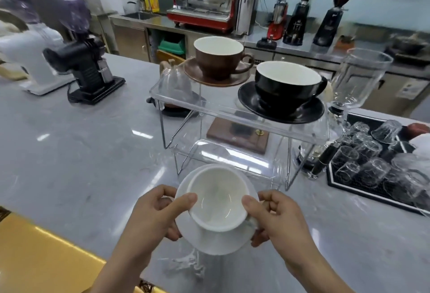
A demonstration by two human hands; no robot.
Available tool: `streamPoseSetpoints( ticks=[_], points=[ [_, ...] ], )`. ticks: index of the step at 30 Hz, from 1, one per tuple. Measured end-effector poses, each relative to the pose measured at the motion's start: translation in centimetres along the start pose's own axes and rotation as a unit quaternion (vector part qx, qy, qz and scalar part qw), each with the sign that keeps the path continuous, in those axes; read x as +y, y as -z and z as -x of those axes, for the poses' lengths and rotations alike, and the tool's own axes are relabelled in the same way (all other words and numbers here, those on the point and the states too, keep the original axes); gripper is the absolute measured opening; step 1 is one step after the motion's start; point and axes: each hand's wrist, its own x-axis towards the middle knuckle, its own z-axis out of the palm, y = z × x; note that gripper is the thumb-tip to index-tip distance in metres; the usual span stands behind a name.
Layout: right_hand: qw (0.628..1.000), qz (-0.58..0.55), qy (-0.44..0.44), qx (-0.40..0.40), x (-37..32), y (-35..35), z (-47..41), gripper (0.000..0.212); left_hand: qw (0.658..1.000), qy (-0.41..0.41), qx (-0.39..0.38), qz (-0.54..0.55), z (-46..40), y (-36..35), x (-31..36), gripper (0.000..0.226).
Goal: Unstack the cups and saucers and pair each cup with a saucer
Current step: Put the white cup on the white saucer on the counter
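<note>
I hold the white saucer (216,239) by its two opposite rims, left hand (151,213) and right hand (277,218), so that the white cup (217,202) riding on it stays level above the surface (81,164), near its front edge. Each thumb presses the cup's rim and my fingers (172,234) curl closed under the saucer (a clamp against sliding, I judge). On the upper clear acrylic shelf (223,111) the brown cup (218,56) already sits on its brown saucer (217,77) by the back edge, the black cup (288,85) on its black saucer (280,108) toward the right end. The lower clear shelf (228,155) looks like the spot left for this pair.
</note>
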Motion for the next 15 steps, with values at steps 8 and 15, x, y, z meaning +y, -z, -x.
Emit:
streamPoseSetpoints(
  ticks=[8, 15],
  points=[
    [0.999, -0.005, 0.026, 0.043, -2.2, -1.8, -2.8, 0.037, 0.998, -0.045, -0.041, -0.013, -4.6, 0.2, 2.7, 0.036],
    [0.995, 0.01, 0.051, 0.079, -3.1, -2.5, -5.1, 0.028, 0.996, -0.059, -0.047, -0.052, -8.1, -0.8, 3.4, 0.042]
  ],
)
